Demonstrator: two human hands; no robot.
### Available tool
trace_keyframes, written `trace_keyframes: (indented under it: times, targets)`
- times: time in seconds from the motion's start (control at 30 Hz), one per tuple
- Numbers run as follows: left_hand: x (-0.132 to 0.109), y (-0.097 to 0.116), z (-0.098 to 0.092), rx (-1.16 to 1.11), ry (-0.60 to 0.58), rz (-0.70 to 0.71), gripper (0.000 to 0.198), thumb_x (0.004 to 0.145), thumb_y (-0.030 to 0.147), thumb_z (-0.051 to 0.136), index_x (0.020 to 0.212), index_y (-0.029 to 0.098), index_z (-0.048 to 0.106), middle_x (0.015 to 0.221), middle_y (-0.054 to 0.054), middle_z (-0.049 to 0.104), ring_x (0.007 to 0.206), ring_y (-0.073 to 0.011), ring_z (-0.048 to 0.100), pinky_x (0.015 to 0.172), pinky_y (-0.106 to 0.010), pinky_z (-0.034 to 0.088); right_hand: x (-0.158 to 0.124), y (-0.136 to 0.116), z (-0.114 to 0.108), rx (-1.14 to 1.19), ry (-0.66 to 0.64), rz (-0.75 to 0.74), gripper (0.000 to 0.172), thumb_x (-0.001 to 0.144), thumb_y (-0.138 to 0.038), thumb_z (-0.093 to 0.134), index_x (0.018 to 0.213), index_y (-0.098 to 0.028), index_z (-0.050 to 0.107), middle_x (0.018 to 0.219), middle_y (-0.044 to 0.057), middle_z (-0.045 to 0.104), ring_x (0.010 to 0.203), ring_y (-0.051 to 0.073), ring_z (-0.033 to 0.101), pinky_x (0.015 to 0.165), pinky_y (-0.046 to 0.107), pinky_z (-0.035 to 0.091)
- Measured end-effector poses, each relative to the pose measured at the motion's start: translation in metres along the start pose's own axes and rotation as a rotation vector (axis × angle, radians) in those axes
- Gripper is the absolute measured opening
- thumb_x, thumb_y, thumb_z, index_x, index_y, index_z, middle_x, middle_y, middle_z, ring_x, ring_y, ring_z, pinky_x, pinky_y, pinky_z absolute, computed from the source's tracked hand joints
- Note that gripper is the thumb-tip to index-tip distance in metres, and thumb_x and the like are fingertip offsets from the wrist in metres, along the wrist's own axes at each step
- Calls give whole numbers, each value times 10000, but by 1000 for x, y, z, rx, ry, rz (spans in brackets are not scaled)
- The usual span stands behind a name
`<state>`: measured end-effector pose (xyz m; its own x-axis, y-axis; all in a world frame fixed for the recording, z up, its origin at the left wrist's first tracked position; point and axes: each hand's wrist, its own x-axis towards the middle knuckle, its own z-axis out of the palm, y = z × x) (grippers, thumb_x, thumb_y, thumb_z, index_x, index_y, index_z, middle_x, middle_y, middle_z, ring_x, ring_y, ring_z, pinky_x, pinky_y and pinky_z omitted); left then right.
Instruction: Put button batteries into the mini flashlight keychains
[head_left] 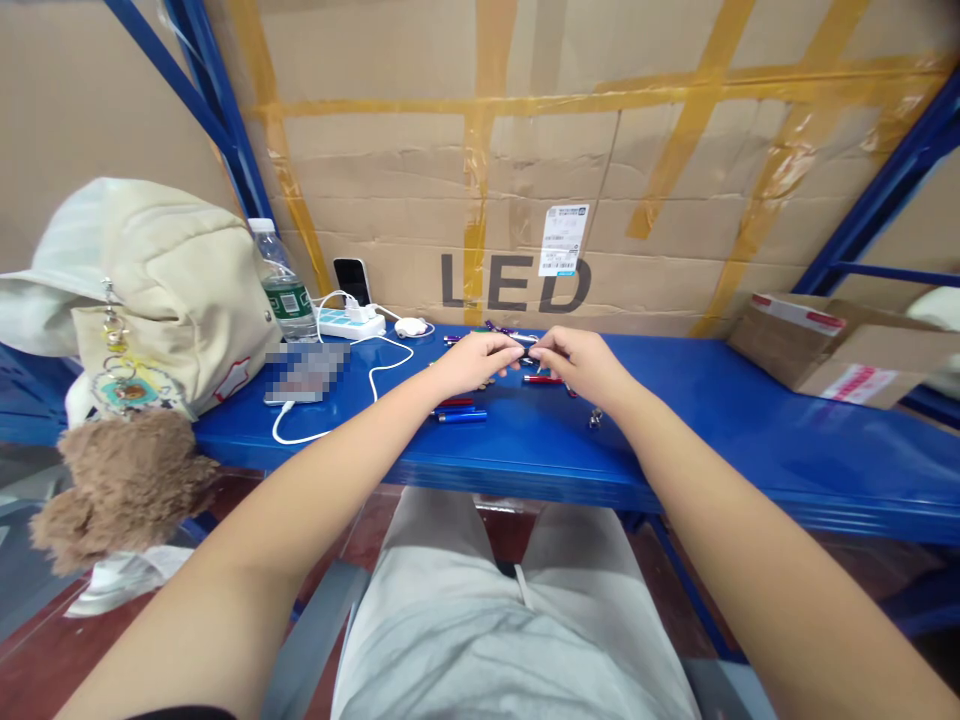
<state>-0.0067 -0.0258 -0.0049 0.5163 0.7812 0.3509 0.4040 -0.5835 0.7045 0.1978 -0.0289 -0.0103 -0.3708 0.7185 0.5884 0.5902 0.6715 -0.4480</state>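
Observation:
My left hand [478, 362] and my right hand [579, 362] meet over the blue table, fingertips pinched close together. Between them is a slim silver tube [526, 340], partly covered by the fingers. A blue metal tube [463, 416] lies near the front of the table below my left hand, with a dark red tube [455, 402] just behind it. Another red tube [543, 379] rests beneath my right fingers. A small metal clasp [595, 418] sits by my right wrist. More small purple pieces [495, 327] lie behind the hands, partly hidden.
On the left are a cream bag [180, 270] with a brown plush charm [135, 480], a water bottle [289, 295], a phone [307, 372] on a white cable, and a power strip [346, 323]. An open cardboard box [795, 340] stands right. A large taped carton [405, 200] backs the table [697, 420].

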Motion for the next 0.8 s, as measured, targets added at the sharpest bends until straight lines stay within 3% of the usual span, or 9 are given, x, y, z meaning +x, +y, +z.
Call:
trace_keyframes:
  times: [0.27,0.47,0.63,0.7,0.8]
  targets:
    - [-2,4,3,54,54,27,269,933,324,505,915,142,703,798,-30,687,590,-98,549,545,-225,440,2,-4,2,-88,48,44,266,873,-400,546,687,-229,465,612,9,565,653,175,534,630,288,375]
    - [0,7,5,120,177,159,194,898,237,572,1005,153,710,877,-37,723,708,-119,610,715,-259,494,2,-5,-3,112,59,141,339,899,-506,518,709,-228,484,573,-14,548,509,134,496,553,281,389]
    - [0,4,1,51,198,94,242,934,317,517,955,150,691,878,-49,726,667,-116,607,693,-273,511,5,8,-24,314,321,212,398,863,-616,544,828,-219,552,669,-6,605,505,104,514,544,264,419]
    - [-1,3,0,50,178,84,263,936,343,508,902,153,687,859,-45,719,655,-114,602,680,-271,510,4,12,-27,310,285,236,395,849,-610,569,815,-217,558,667,-5,610,511,102,516,548,261,424]
    - [-3,3,-1,67,101,70,287,941,358,496,864,156,684,824,-40,704,639,-112,593,647,-261,497,0,11,-19,217,35,173,364,859,-560,571,755,-210,567,639,-9,600,514,111,526,551,266,425]
